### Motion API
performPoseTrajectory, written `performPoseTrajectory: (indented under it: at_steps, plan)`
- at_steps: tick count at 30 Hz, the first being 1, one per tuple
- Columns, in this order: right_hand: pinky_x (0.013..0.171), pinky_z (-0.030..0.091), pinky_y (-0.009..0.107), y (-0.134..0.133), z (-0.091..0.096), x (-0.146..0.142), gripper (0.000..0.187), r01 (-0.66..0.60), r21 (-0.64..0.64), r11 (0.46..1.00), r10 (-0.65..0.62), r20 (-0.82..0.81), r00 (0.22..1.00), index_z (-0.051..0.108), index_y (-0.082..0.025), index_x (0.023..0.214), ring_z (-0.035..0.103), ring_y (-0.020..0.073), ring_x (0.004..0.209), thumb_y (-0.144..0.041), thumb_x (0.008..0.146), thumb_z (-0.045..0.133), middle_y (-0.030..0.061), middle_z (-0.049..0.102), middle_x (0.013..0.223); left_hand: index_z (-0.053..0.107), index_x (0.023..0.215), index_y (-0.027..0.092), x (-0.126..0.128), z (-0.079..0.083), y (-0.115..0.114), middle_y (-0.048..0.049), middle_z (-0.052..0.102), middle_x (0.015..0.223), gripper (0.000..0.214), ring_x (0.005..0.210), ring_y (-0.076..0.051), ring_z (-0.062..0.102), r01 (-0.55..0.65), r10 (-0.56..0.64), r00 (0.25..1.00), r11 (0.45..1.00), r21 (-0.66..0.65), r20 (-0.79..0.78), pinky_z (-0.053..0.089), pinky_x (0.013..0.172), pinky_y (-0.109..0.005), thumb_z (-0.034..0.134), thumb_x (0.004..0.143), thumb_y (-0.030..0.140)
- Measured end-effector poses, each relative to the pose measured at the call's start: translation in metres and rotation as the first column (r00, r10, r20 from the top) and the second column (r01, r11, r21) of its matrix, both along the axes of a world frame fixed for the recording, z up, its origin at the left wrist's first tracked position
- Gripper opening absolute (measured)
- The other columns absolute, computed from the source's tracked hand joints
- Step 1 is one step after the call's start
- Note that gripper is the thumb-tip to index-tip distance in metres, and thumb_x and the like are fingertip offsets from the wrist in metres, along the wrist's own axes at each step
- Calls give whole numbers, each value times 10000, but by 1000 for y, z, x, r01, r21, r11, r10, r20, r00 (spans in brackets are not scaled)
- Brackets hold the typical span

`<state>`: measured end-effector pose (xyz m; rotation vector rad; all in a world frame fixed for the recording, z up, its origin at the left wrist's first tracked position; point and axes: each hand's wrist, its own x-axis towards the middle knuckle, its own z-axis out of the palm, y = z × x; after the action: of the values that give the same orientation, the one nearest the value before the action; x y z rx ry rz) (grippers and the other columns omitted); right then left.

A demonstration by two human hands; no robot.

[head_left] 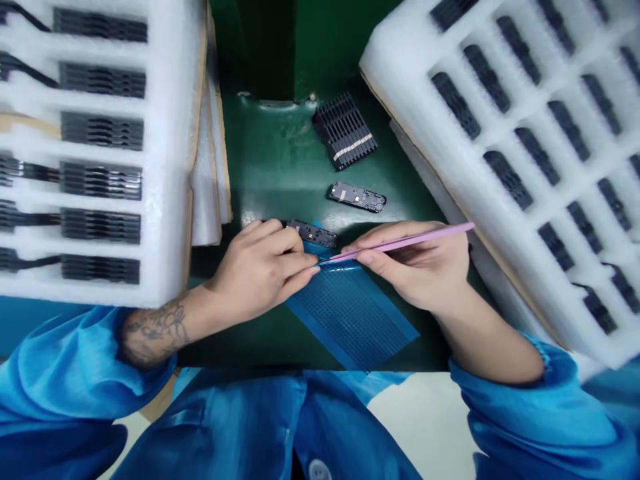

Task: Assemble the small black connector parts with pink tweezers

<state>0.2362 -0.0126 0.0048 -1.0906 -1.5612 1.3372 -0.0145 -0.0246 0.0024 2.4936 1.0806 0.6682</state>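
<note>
My left hand rests on the green bench with its fingers curled round a small black part, holding it at the top edge of a blue sheet dotted with tiny pieces. My right hand pinches pink tweezers, whose tips touch the blue sheet right beside my left fingertips. A second black part lies loose on the bench just beyond the hands.
A white foam tray with slots of black parts stands at the left, another foam tray at the right. A stack of black parts lies at the back of the green bench.
</note>
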Motion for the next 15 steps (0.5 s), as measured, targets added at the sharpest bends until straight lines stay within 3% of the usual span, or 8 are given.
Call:
performPoseTrajectory:
  at_steps: [15]
  plan:
    - [691,659,332,4,5,0,198,-66,67,996,64,33,997,808,-236,941,773,210,755,-121,781,822,22,804,864,735,943,216,0,-1,0,3,647,809,91,745,-154,535,1,-1,1000,1000,14,2,370,659,-314,675,947,284]
